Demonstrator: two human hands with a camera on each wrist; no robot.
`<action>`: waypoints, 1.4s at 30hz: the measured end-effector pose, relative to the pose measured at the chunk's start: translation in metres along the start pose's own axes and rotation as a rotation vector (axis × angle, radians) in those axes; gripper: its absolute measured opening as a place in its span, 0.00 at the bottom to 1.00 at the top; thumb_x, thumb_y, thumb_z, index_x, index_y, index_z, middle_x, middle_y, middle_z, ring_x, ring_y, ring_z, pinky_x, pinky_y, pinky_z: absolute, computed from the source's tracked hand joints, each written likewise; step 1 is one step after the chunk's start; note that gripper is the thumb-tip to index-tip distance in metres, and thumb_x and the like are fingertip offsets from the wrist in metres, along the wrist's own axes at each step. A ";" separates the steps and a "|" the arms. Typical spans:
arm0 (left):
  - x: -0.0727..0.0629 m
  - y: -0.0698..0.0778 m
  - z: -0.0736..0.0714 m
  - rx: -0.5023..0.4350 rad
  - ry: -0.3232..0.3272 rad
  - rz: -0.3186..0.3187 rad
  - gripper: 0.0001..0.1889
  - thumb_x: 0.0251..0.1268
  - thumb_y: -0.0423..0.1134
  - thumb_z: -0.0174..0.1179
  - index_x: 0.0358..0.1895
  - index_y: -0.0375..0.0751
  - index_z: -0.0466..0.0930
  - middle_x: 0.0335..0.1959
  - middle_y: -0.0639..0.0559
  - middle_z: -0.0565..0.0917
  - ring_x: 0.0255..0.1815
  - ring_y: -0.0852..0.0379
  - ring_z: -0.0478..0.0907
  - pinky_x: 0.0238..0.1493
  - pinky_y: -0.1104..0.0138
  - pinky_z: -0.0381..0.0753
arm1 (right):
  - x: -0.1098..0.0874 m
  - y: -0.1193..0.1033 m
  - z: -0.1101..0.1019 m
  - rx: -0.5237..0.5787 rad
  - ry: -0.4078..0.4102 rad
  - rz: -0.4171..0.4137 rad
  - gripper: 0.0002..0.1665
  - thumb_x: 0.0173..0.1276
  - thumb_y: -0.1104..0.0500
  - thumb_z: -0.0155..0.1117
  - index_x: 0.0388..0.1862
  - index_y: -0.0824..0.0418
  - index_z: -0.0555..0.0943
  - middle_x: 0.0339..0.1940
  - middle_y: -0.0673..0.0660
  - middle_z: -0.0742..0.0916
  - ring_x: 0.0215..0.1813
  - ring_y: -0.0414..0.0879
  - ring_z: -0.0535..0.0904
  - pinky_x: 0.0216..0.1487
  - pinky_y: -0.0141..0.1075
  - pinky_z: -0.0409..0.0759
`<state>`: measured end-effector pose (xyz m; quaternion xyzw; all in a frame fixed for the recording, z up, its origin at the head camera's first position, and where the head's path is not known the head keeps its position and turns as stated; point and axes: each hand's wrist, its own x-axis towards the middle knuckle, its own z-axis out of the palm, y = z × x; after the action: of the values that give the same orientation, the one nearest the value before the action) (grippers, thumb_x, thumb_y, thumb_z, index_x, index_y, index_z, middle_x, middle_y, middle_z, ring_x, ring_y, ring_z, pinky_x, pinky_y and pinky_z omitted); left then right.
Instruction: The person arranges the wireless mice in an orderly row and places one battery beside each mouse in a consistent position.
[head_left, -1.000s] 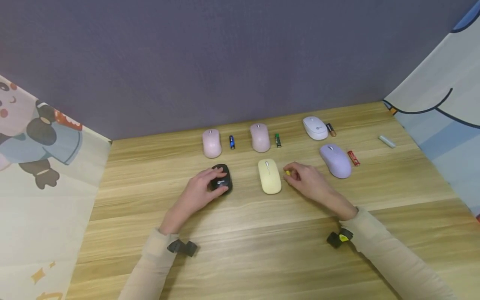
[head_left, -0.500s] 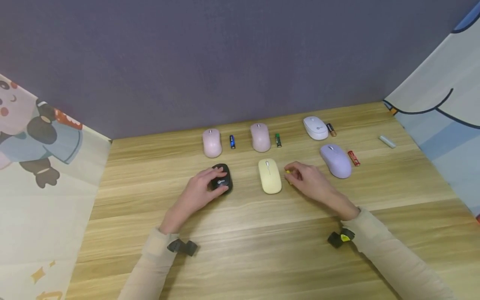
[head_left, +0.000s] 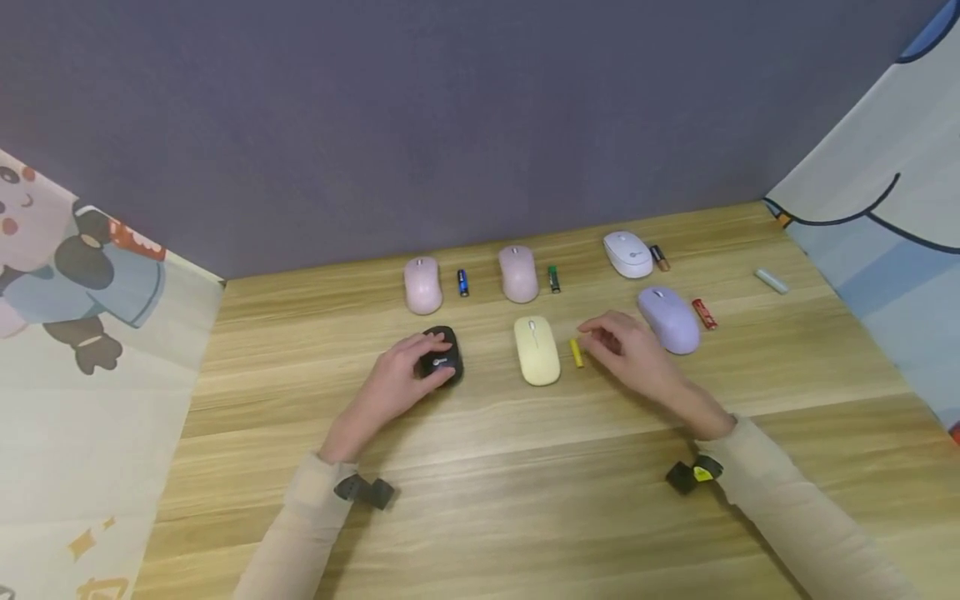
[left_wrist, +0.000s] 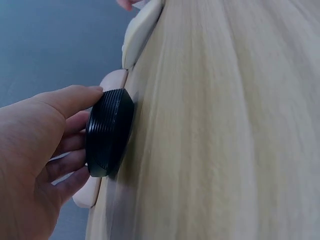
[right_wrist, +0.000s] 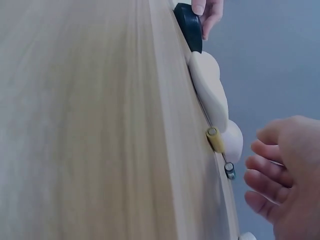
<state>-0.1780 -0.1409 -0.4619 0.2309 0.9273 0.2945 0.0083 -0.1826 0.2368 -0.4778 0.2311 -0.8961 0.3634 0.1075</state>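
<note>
My left hand (head_left: 390,377) grips a black computer mouse (head_left: 447,354) on the wooden table. In the left wrist view, the thumb lies along one side of the black mouse (left_wrist: 110,130) and the fingers reach round the other. A pale yellow mouse (head_left: 537,351) sits to its right. Beside that, a yellow battery (head_left: 577,352) lies on the table. Just right of this battery is my right hand (head_left: 628,354), its fingers loosely bent and holding nothing. A gap shows between its fingertips and the yellow battery (right_wrist: 215,140) in the right wrist view.
Behind stand two pink mice, one at the left (head_left: 423,285) and another pink mouse (head_left: 519,274), with a blue battery (head_left: 462,283) and a green battery (head_left: 553,279). Rightward are a white mouse (head_left: 628,254), purple mouse (head_left: 669,320), dark battery (head_left: 660,257), red battery (head_left: 704,314) and pale battery (head_left: 771,281).
The right hand has let go of the yellow battery and moved a little to the right, leaving it beside the yellow mouse. The left hand stays on the black mouse.
</note>
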 end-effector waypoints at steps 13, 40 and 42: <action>0.021 -0.001 -0.013 0.181 0.103 0.076 0.12 0.67 0.41 0.71 0.48 0.37 0.88 0.49 0.43 0.88 0.52 0.42 0.85 0.59 0.49 0.83 | 0.004 0.013 -0.004 -0.025 0.261 -0.002 0.12 0.66 0.67 0.69 0.48 0.68 0.84 0.49 0.66 0.84 0.57 0.63 0.74 0.59 0.54 0.70; 0.103 0.076 -0.021 0.257 -0.092 0.293 0.16 0.73 0.45 0.66 0.53 0.37 0.86 0.55 0.44 0.86 0.57 0.47 0.83 0.63 0.52 0.80 | 0.004 -0.004 -0.003 -0.039 0.124 0.114 0.23 0.70 0.62 0.67 0.61 0.71 0.80 0.69 0.71 0.79 0.71 0.68 0.71 0.73 0.64 0.66; 0.095 0.071 -0.023 0.235 -0.089 0.288 0.16 0.72 0.44 0.66 0.53 0.36 0.85 0.55 0.44 0.86 0.57 0.45 0.83 0.64 0.52 0.81 | 0.004 0.000 -0.007 -0.030 0.125 0.124 0.22 0.71 0.63 0.66 0.61 0.71 0.80 0.68 0.71 0.79 0.70 0.68 0.72 0.73 0.63 0.67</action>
<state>-0.2361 -0.0610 -0.3918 0.3733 0.9115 0.1716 -0.0200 -0.1863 0.2407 -0.4716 0.1503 -0.9055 0.3696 0.1442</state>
